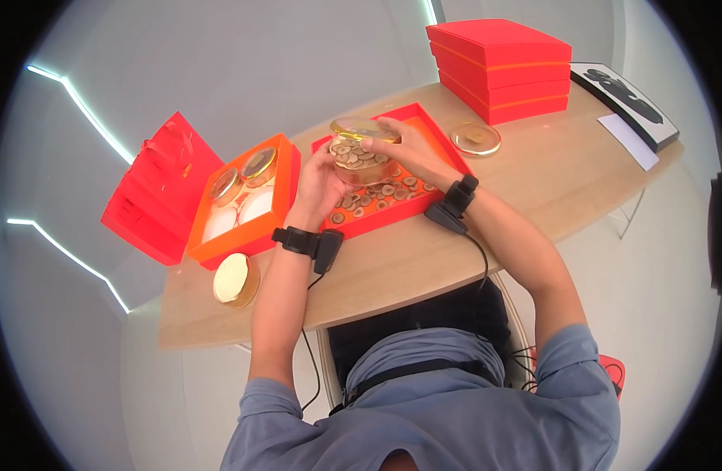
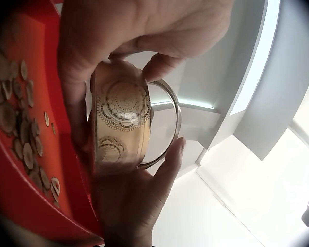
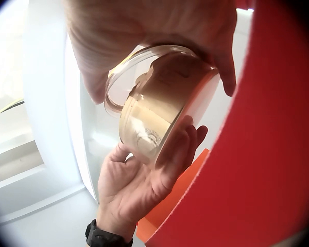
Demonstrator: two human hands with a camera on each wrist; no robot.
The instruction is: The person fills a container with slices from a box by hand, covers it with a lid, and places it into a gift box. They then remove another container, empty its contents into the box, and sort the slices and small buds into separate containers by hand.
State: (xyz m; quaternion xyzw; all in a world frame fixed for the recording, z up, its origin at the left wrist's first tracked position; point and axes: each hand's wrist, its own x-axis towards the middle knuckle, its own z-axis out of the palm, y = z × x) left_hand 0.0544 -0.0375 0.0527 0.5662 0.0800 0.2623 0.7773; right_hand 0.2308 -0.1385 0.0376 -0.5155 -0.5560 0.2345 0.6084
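Note:
In the head view my left hand (image 1: 318,187) grips the side of a round clear jar (image 1: 362,174) filled with thin brown dried slices. My right hand (image 1: 414,151) holds a clear lid (image 1: 366,128) with a gold rim, tilted over the jar's mouth. The lid (image 2: 176,110) stands partly away from the jar (image 2: 122,116) in the left wrist view, where a patterned gold band shows on the jar's wall. Below both hands a red box tray (image 1: 322,233) has more loose dried slices (image 1: 386,191) scattered on its orange floor.
An orange-red gift box (image 1: 285,177) with two lidded jars stands at left, before a red paper bag (image 1: 161,188). A gold-topped jar (image 1: 235,280) sits near the front edge. Another lid (image 1: 476,139), stacked red boxes (image 1: 502,71) and a framed picture (image 1: 628,98) are at right.

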